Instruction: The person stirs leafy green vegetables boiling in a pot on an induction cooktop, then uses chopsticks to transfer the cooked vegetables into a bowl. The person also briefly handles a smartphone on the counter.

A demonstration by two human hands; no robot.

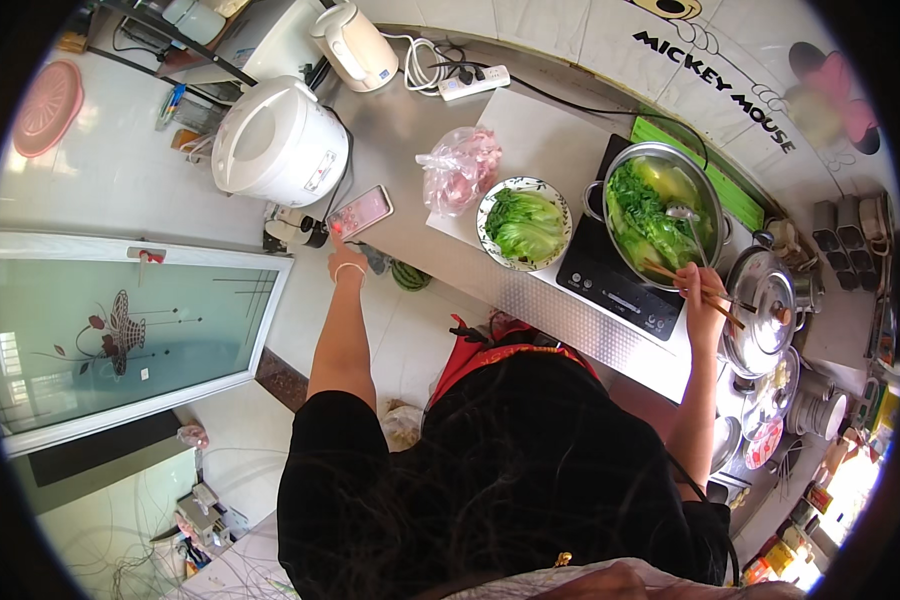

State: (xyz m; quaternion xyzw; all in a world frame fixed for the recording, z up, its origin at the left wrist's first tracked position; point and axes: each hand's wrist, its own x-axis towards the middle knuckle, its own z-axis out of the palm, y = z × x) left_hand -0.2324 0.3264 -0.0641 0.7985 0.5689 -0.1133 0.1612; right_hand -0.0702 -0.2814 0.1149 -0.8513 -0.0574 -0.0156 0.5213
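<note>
My left hand (347, 264) reaches to a smartphone (361, 213) lying near the counter edge. Its index finger is stretched out at the screen's lower corner, and nothing is held. With my right hand (701, 292) I grip a pair of wooden chopsticks (723, 312) and, it seems, the handle of a metal slotted ladle (681, 212). The chopstick tips and ladle head are in a steel pot (613, 154) of leafy greens (645, 217) and liquid. This pot stands on a black induction cooktop (581, 264). Left of it, a patterned bowl (483, 231) holds lettuce (525, 225).
A plastic bag of raw meat (461, 171) lies behind the bowl. A rice cooker (281, 142), an electric kettle (354, 49) and a power strip (474, 82) stand farther left and back. Beside my right hand is a lidded steel pot (757, 315). A black cable (570, 103) runs along the wall.
</note>
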